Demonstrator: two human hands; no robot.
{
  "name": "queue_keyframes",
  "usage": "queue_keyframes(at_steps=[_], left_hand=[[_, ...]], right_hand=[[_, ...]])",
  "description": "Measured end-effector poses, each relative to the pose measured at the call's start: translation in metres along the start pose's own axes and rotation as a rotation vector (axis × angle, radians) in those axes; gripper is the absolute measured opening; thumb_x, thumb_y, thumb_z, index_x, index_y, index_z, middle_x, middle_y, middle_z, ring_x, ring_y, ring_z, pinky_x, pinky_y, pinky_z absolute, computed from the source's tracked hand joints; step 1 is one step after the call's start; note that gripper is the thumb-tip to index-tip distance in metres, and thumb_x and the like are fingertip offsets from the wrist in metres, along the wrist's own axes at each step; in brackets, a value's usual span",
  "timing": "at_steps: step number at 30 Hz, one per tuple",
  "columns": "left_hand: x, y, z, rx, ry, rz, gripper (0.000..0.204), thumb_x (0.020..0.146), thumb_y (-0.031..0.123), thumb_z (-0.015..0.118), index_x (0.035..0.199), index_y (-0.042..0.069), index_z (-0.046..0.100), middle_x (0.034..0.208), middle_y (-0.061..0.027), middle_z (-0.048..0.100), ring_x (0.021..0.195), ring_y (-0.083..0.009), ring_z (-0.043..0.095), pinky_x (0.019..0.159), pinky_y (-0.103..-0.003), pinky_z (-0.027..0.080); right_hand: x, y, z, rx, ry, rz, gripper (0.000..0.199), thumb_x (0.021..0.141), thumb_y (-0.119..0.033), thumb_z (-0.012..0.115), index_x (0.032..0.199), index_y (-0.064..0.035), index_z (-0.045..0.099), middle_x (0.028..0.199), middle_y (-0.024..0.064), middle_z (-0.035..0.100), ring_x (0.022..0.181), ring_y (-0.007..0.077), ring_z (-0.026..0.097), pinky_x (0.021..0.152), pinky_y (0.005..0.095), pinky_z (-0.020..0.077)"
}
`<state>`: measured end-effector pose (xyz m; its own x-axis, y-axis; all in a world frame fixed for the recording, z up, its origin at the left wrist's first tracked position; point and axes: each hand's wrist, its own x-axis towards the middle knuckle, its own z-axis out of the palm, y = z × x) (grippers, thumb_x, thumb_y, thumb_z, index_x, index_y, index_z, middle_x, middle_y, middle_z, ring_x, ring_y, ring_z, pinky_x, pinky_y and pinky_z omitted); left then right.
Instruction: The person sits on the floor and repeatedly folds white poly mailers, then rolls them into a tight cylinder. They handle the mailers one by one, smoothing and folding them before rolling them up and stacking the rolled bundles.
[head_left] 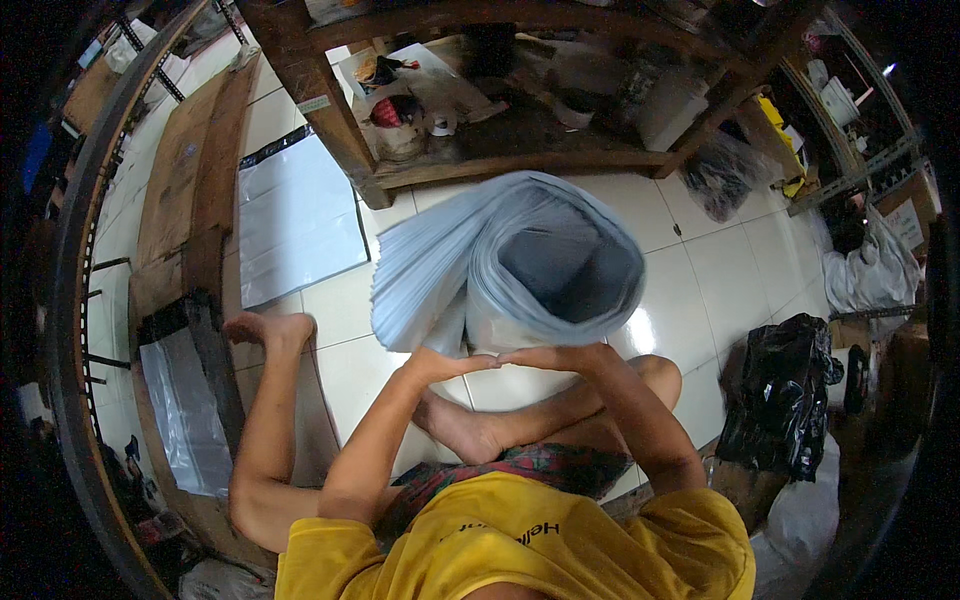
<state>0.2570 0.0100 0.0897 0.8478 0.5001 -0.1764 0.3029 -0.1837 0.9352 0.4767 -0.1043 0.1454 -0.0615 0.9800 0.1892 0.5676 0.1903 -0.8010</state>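
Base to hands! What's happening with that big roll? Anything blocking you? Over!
Left hand, right hand: at near edge of roll, fingers mostly hidden. Roll: blue-grey sheets, hollow middle, edges fanning left. Possibly in the way: one bare foot nearby.

Across from me, someone's bare left hand [440,364] and bare right hand [555,357] meet against the near side of a thick, pale-blue curled roll of plastic sheets [490,262]; a flat white plastic sheet [300,220] lies leftward on glossy white floor tiles [350,370].
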Motion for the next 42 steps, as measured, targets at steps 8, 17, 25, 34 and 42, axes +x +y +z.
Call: queue_keyframes(at_steps=[8, 17, 25, 34, 42], left_hand=[[0.005, -0.059, 0.030, 0.154, 0.066, -0.057, 0.112, 0.065, 0.050, 0.091, 0.147, -0.003, 0.038, 0.147, -0.0228, 0.045, 0.138, -0.0364, 0.043, 0.116, -0.043, 0.033], [0.007, -0.030, 0.019, 0.080, 0.096, 0.027, 0.107, 0.066, 0.044, 0.090, 0.147, -0.003, 0.038, 0.144, -0.0245, 0.047, 0.136, -0.0374, 0.045, 0.113, -0.045, 0.037], [0.006, -0.014, 0.031, 0.016, 0.122, -0.053, 0.100, 0.072, 0.057, 0.084, 0.142, -0.002, 0.044, 0.140, -0.0229, 0.052, 0.129, -0.0371, 0.051, 0.108, -0.045, 0.042], [0.005, -0.006, 0.010, -0.003, 0.111, 0.082, 0.072, 0.067, 0.032, 0.091, 0.123, -0.002, 0.062, 0.126, -0.0192, 0.063, 0.122, -0.0313, 0.057, 0.102, -0.041, 0.046], [0.005, -0.010, 0.011, 0.039, 0.120, 0.019, 0.081, 0.069, 0.039, 0.091, 0.132, 0.002, 0.058, 0.131, -0.0173, 0.061, 0.122, -0.0308, 0.057, 0.106, -0.041, 0.043]], right_hand=[[0.003, -0.011, 0.020, 0.044, 0.073, 0.065, 0.075, 0.066, -0.035, 0.092, 0.127, -0.0066, 0.061, 0.125, 0.0185, 0.066, 0.120, 0.0353, 0.061, 0.104, 0.0461, 0.0462], [0.017, -0.025, -0.002, 0.007, -0.009, 0.083, 0.082, 0.062, -0.039, 0.095, 0.128, -0.0038, 0.061, 0.120, 0.0175, 0.068, 0.122, 0.0339, 0.060, 0.108, 0.0451, 0.0431], [0.012, -0.027, -0.016, 0.079, 0.084, 0.251, 0.074, 0.064, -0.040, 0.093, 0.123, -0.0059, 0.067, 0.131, 0.0174, 0.064, 0.125, 0.0326, 0.059, 0.110, 0.0442, 0.0427], [-0.002, -0.010, 0.002, 0.204, 0.066, 0.204, 0.113, 0.061, -0.038, 0.096, 0.151, -0.0020, 0.036, 0.141, 0.0234, 0.054, 0.132, 0.0368, 0.053, 0.110, 0.0472, 0.0424], [0.012, -0.013, -0.012, 0.285, -0.026, -0.048, 0.127, 0.056, -0.037, 0.098, 0.155, -0.0026, 0.027, 0.161, 0.0213, 0.028, 0.147, 0.0371, 0.031, 0.120, 0.0455, 0.0284]])
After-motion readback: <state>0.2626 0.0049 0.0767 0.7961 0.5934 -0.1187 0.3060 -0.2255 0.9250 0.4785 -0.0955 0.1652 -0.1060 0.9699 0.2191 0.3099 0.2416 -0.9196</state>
